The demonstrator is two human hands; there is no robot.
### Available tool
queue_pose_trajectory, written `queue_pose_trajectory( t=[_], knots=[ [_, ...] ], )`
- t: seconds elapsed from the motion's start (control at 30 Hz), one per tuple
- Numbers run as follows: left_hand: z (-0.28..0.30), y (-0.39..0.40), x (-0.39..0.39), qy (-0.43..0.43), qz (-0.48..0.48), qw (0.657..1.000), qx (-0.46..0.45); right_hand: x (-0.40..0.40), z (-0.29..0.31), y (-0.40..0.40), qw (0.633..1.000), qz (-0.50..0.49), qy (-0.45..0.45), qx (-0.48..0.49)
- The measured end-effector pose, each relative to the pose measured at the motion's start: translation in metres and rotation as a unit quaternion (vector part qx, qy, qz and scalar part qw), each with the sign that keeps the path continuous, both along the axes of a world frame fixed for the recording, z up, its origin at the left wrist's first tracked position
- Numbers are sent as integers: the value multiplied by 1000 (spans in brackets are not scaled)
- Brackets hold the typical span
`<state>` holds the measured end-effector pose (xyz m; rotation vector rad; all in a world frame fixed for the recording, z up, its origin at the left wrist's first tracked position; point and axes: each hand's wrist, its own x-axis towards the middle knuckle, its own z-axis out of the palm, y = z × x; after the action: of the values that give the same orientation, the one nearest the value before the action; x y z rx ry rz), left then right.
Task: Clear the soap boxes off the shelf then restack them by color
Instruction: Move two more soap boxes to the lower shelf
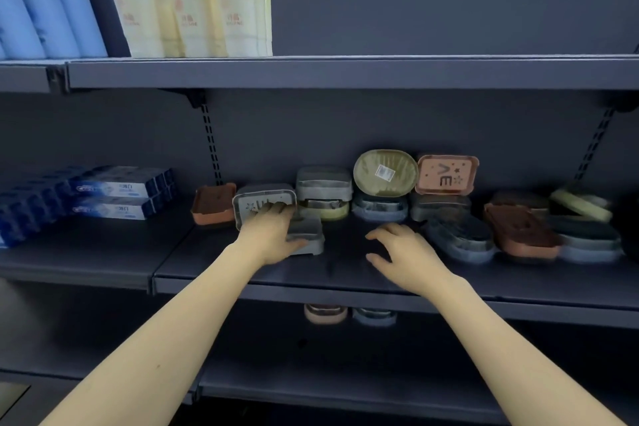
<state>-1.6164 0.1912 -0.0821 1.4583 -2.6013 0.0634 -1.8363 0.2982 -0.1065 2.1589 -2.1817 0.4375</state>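
Your left hand (273, 235) clasps a grey soap box (306, 235), thumb at its front edge; your right hand (403, 249) hovers open and empty, more boxes piled just beyond. They look light, stiff, slick: grip the long sides.

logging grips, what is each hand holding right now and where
Left hand grips a grey soap box by its left end. Right hand holds nothing.

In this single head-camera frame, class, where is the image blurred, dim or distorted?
Head view: dim, flat lighting; the right-end soap boxes smear with blur; the shelf edge bows from the wide-angle lens; the left hand and right hand look soft; the pouch lettering is unreadable.
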Motion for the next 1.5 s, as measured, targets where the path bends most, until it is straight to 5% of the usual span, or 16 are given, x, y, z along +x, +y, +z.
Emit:
queue_pose_trajectory(
  t=[0.43, 0.67, 0.83, 1.13, 1.5],
  knots=[
    [-41, -48, -19, -29, -13, 992, 121, 4, -20, -27, 999, 31, -32, 28],
    [-52, -27, -43, -45, -31, 998, 33, -8, -28, -31, 999, 0, -35, 13],
    [-59, -2, -68, -25, -71, 997, 23, -40, -23, -29, 995, -97, -2, -19],
    [-60, 2, -66, -6, -74, 997, 36, -100, -19, -39, 946, -303, 78, 82],
    [-61, 2, -67, -4, -74, 996, 39, -77, -34, -21, 973, -213, 76, 53]
  ],
)
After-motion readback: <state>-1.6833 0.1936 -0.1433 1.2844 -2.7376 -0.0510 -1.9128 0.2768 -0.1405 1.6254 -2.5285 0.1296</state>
